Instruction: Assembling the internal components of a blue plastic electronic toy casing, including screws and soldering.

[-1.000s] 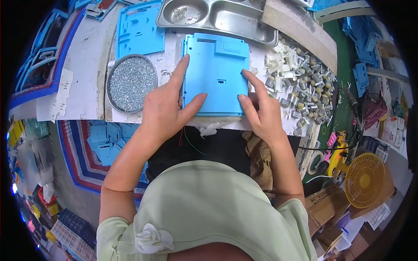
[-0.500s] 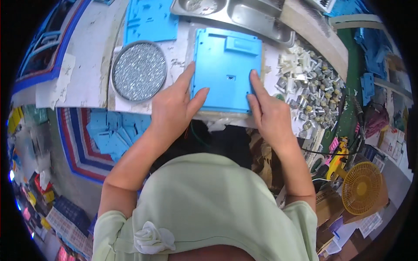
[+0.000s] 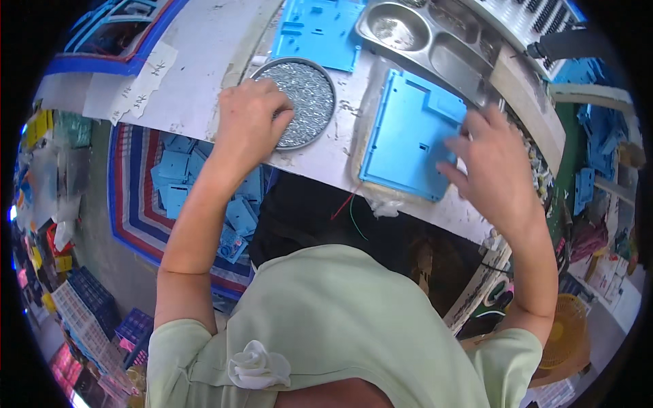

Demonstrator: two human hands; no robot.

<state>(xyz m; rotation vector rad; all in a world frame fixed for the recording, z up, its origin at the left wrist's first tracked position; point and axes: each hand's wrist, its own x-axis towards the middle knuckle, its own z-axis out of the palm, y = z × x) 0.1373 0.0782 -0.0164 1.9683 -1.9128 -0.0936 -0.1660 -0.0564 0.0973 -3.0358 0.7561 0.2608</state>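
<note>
A light-blue plastic panel (image 3: 401, 136) with a raised rectangular block near its far right corner lies on a padded surface at the table's front. Left of it stands a round dish (image 3: 332, 115) filled with small shiny metal pieces (image 3: 306, 95), possibly screws. My left hand (image 3: 250, 119) is over the dish's left side, fingers curled and tips bent down at the metal pieces; whether anything is between them is hidden. Over the panel's right edge hovers my right hand (image 3: 495, 163), slightly blurred, its fingers apart and nothing visible in them.
Another blue panel (image 3: 316, 34) lies behind the dish. A metal compartment tray (image 3: 435, 51) stands at the back right. Beyond my right hand, small white and metal parts (image 3: 544, 173) are partly hidden. A striped bag (image 3: 139, 197) of blue pieces stands below the table's left.
My left hand has left the panel's left edge and moved to the dish. My right hand has lifted off the panel's right side. The whole view has shifted and turned.
</note>
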